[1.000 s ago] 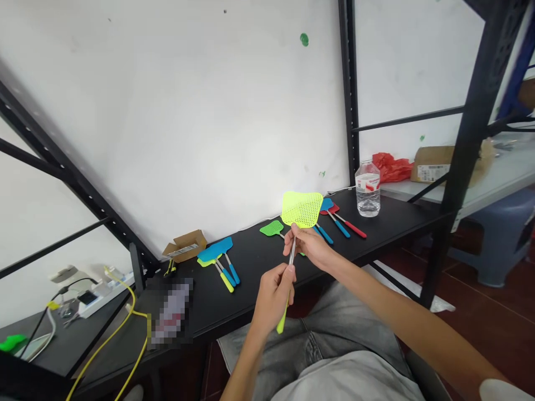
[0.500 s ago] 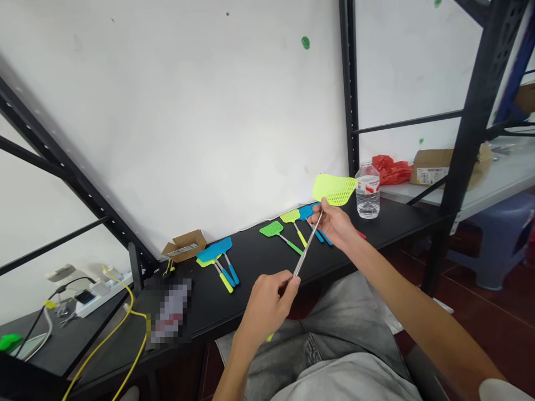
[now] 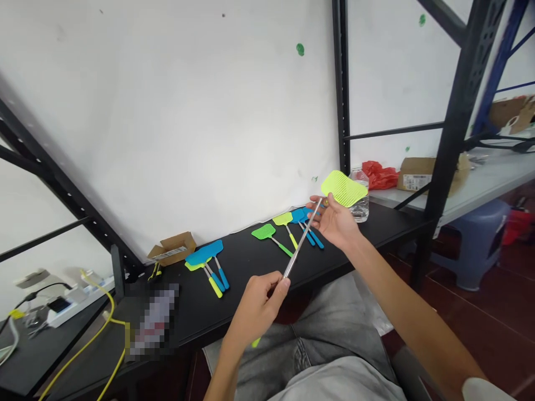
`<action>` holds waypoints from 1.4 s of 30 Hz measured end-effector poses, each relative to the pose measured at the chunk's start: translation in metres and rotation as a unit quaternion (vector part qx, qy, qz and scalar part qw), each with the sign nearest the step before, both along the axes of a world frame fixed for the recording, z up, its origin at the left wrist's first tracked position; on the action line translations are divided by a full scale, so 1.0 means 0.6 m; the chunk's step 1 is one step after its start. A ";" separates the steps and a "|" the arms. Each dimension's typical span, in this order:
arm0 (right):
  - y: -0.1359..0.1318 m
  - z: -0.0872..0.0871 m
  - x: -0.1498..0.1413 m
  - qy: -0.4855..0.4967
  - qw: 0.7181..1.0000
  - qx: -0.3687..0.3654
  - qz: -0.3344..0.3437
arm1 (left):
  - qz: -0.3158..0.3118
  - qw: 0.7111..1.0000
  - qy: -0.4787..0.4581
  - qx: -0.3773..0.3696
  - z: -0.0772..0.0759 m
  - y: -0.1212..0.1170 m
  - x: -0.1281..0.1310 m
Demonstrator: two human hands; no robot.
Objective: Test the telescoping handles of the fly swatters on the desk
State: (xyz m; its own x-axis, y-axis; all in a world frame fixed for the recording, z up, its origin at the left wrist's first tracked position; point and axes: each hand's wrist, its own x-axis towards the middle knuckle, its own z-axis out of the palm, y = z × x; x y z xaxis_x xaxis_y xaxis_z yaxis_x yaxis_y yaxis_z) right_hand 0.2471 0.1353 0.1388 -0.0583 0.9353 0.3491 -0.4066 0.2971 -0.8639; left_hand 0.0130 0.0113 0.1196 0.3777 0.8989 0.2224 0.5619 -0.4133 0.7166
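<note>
Swatter head (image 3: 345, 188), one, in right hand (image 3: 336, 224)

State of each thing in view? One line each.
Swatter head: raised, in right hand
Swatter rod: extended, in left hand; join to head unclear
Green swatter: lying on black shelf
Bottle: upright, cap not visible
Small box: open
Red bag: crumpled
Power strip: plugs in, on/off unclear
Stool: upright

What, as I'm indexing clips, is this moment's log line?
left hand: grips metal rod | right hand: holds yellow swatter head | rest: bottle behind head; green swatter on table
</note>
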 end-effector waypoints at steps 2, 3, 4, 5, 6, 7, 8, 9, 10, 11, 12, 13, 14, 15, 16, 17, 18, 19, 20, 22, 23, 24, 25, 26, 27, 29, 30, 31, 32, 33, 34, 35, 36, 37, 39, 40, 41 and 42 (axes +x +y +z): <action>-0.004 0.002 -0.003 0.005 1.000 0.001 0.001 | 0.004 1.000 0.009 0.002 -0.005 0.001 0.002; -0.005 0.003 -0.002 0.015 1.000 0.001 0.003 | 0.005 1.000 0.010 0.003 -0.008 0.002 0.002; -0.005 0.004 0.000 0.029 1.000 -0.001 0.006 | 0.006 1.000 0.010 0.004 -0.009 0.002 0.003; -0.006 0.005 0.001 0.044 0.999 -0.005 0.012 | 0.006 1.000 0.007 0.006 -0.011 0.003 0.003; -0.007 0.005 0.001 0.057 0.998 -0.010 0.018 | 0.006 1.000 0.005 0.007 -0.012 0.003 0.003; -0.007 0.005 0.000 0.065 0.997 -0.015 0.026 | 0.006 1.000 0.004 0.008 -0.012 0.003 0.003; -0.008 0.005 -0.003 0.068 0.997 -0.019 0.033 | 0.006 1.000 0.003 0.007 -0.012 0.004 0.004; -0.009 0.004 -0.006 0.068 0.997 -0.021 0.040 | 0.006 1.000 0.003 0.006 -0.013 0.003 0.004; -0.010 0.004 -0.009 0.065 0.997 -0.021 0.045 | 0.006 1.000 0.003 0.006 -0.013 0.003 0.004; -0.011 0.003 -0.013 0.060 0.997 -0.019 0.045 | 0.007 1.000 0.003 0.005 -0.012 0.003 0.004; -0.012 0.003 -0.015 0.053 0.998 -0.016 0.043 | 0.007 1.000 0.003 0.005 -0.012 0.003 0.005; -0.013 0.003 -0.017 0.046 0.998 -0.013 0.040 | 0.006 1.000 0.005 0.003 -0.012 0.004 0.004; -0.014 0.003 -0.018 0.043 0.998 -0.009 0.036 | 0.005 1.000 0.007 0.001 -0.012 0.004 0.004; -0.015 0.004 -0.018 0.044 0.998 -0.005 0.036 | 0.003 1.000 0.011 -0.001 -0.012 0.004 0.004; -0.017 0.004 -0.017 0.051 0.998 0.000 0.038 | 0.001 1.000 0.014 -0.002 -0.012 0.004 0.003; -0.018 0.005 -0.017 0.062 0.997 0.004 0.042 | -0.001 1.000 0.017 -0.002 -0.012 0.004 0.003; -0.019 0.005 -0.016 0.076 0.996 0.007 0.049 | -0.002 1.000 0.018 -0.003 -0.013 0.003 0.002; -0.021 0.006 -0.016 0.087 0.995 0.009 0.055 | -0.004 1.000 0.019 -0.003 -0.013 0.003 0.001; -0.022 0.006 -0.016 0.092 0.994 0.010 0.060 | -0.005 1.000 0.018 -0.004 -0.014 0.001 0.000; -0.023 0.007 -0.018 0.091 0.994 0.005 0.068 | -0.006 1.000 0.015 -0.009 -0.014 -0.002 -0.004; -0.023 0.006 -0.019 0.088 0.993 0.002 0.073 | -0.005 1.000 0.014 -0.012 -0.014 -0.004 -0.007; -0.023 0.006 -0.022 0.087 0.993 0.000 0.083 | -0.003 1.000 0.013 -0.014 -0.013 -0.005 -0.010; -0.023 0.005 -0.024 0.090 0.991 -0.001 0.096 | -0.001 1.000 0.012 -0.016 -0.012 -0.007 -0.012; -0.022 0.003 -0.027 0.097 0.989 -0.001 0.113 | 0.000 1.000 0.012 -0.019 -0.011 -0.008 -0.015; -0.021 0.001 -0.029 0.105 0.986 0.001 0.130 | 0.002 1.000 0.011 -0.020 -0.010 -0.009 -0.016; -0.018 -0.005 -0.034 0.116 0.981 0.009 0.155 | 0.005 1.000 0.009 -0.022 -0.009 -0.011 -0.018; -0.018 -0.007 -0.036 0.118 0.980 0.013 0.162 | 0.007 1.000 0.008 -0.022 -0.009 -0.011 -0.017; -0.017 -0.009 -0.037 0.119 0.978 0.018 0.168 | 0.008 1.000 0.007 -0.022 -0.009 -0.011 -0.017; -0.018 -0.011 -0.038 0.121 0.977 0.023 0.176 | 0.009 1.000 0.005 -0.022 -0.009 -0.012 -0.016; -0.019 -0.012 -0.038 0.125 0.974 0.024 0.187 | 0.008 1.000 0.003 -0.021 -0.010 -0.012 -0.015; -0.020 -0.011 -0.038 0.132 0.971 0.023 0.199 | 0.008 1.000 0.000 -0.021 -0.010 -0.012 -0.014; -0.022 -0.010 -0.037 0.144 0.967 0.019 0.210 | 0.007 1.000 -0.003 -0.019 -0.009 -0.012 -0.013; -0.024 -0.007 -0.036 0.161 0.962 0.012 0.218 | 0.005 1.000 -0.006 -0.018 -0.009 -0.012 -0.012; -0.026 -0.005 -0.035 0.182 0.958 0.004 0.223 | 0.004 1.000 -0.008 -0.017 -0.008 -0.012 -0.011; -0.028 0.001 -0.033 0.232 0.947 -0.015 0.220 | 0.005 1.000 -0.012 -0.015 -0.006 -0.012 -0.010; -0.029 0.004 -0.033 0.255 0.943 -0.024 0.212 | 0.006 1.000 -0.012 -0.014 -0.006 -0.012 -0.010; -0.028 0.005 -0.032 0.272 0.940 -0.032 0.201 | 0.009 1.000 -0.012 -0.014 -0.005 -0.012 -0.010; -0.027 0.006 -0.032 0.282 0.940 -0.039 0.189 | 0.011 1.000 -0.009 -0.013 -0.005 -0.012 -0.010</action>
State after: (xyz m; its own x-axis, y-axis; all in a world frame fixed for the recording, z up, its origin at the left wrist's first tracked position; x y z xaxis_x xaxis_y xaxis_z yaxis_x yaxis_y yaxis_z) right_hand 0.2279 0.1190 0.1424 -0.2185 0.9088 0.3554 -0.8702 -0.0166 -0.4925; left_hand 0.0069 0.0040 0.1165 0.3538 0.9124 0.2058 0.5569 -0.3822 0.7374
